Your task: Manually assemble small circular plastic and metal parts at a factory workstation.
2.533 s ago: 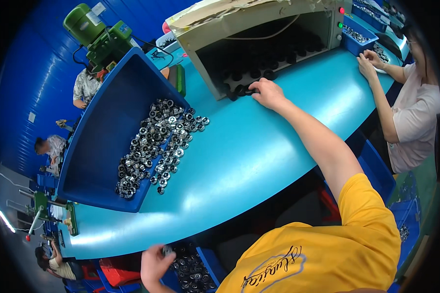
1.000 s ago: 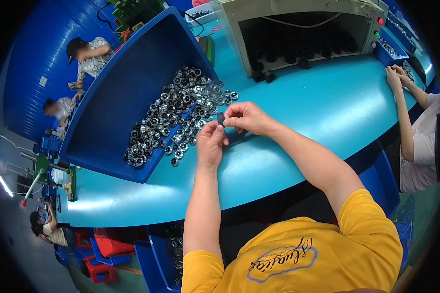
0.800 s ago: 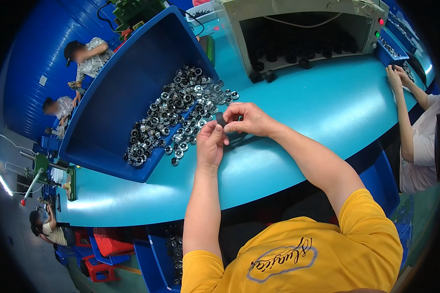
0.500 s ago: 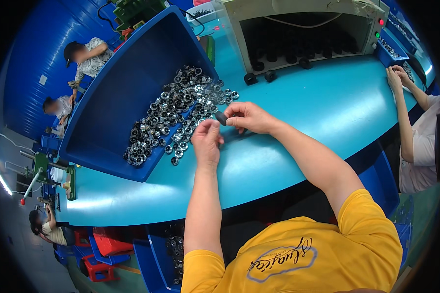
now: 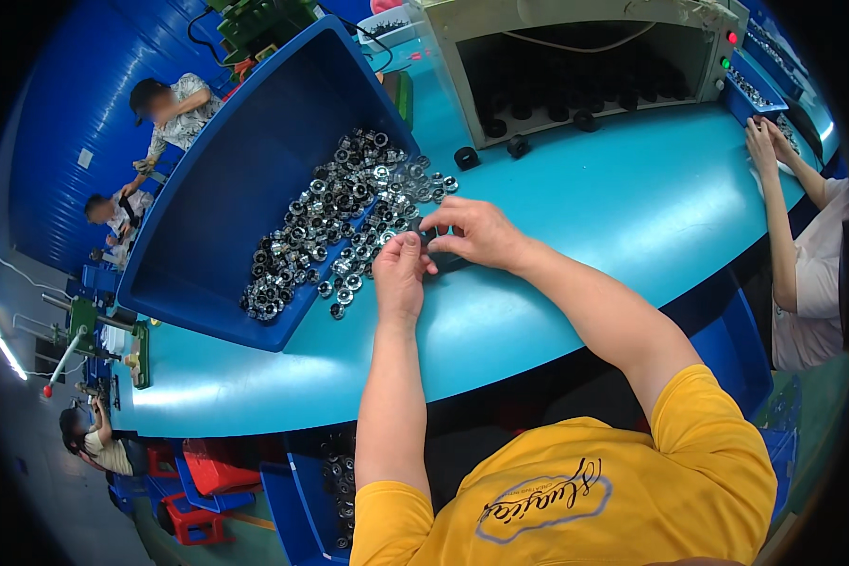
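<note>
My hands meet over the front of the turquoise table, beside the spilled metal parts. My right hand (image 5: 476, 233) has its fingers curled round a black ring (image 5: 417, 226), mostly covered by the fingers. Close against it, my left hand (image 5: 402, 272) is closed with thumb and fingers together; what it holds is hidden. Just beyond my hands lies a heap of small shiny round metal parts (image 5: 349, 193), running from a large tipped blue bin (image 5: 226, 170) onto the table (image 5: 613, 208).
A pale open-fronted box (image 5: 455, 57) with many black rings inside stands at the back. Loose black rings (image 5: 467, 158) lie before its mouth. A co-worker's hands (image 5: 764, 141) are at the far right by a blue tray (image 5: 753, 92). A green press (image 5: 80, 325) stands left.
My right hand has closed in on my left, bringing the black ring between them. A loose black ring by the box sits slightly further left. My left hand has barely moved.
</note>
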Demonstrator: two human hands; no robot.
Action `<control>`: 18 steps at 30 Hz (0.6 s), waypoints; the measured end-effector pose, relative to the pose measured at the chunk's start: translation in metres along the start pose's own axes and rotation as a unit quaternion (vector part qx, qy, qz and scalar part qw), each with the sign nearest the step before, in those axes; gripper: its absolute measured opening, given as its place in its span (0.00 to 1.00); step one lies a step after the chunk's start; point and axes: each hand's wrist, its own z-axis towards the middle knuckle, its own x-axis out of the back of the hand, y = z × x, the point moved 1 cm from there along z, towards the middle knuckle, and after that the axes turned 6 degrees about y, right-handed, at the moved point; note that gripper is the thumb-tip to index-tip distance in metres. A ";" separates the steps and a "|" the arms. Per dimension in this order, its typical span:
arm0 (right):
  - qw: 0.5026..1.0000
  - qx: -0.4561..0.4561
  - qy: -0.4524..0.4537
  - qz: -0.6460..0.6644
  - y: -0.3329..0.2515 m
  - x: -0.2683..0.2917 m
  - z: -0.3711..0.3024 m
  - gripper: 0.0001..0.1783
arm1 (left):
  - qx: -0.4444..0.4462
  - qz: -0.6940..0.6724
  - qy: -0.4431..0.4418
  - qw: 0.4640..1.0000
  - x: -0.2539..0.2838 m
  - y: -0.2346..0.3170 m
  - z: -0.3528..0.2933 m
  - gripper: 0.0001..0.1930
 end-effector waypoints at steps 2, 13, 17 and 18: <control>1.000 -0.009 -0.005 0.017 -0.002 -0.002 0.000 0.11 | 0.006 -0.019 -0.021 1.000 0.005 -0.003 0.001 0.15; 0.984 -0.132 -0.007 0.120 -0.003 -0.017 -0.004 0.09 | 0.044 -0.082 -0.069 0.993 0.000 0.005 -0.002 0.16; 0.973 -0.169 -0.009 0.159 -0.004 -0.017 -0.005 0.07 | 0.044 -0.109 -0.078 0.990 0.000 0.005 -0.001 0.15; 0.973 -0.169 -0.005 0.160 -0.004 -0.018 -0.005 0.08 | 0.042 -0.113 -0.076 0.990 0.001 0.004 0.000 0.15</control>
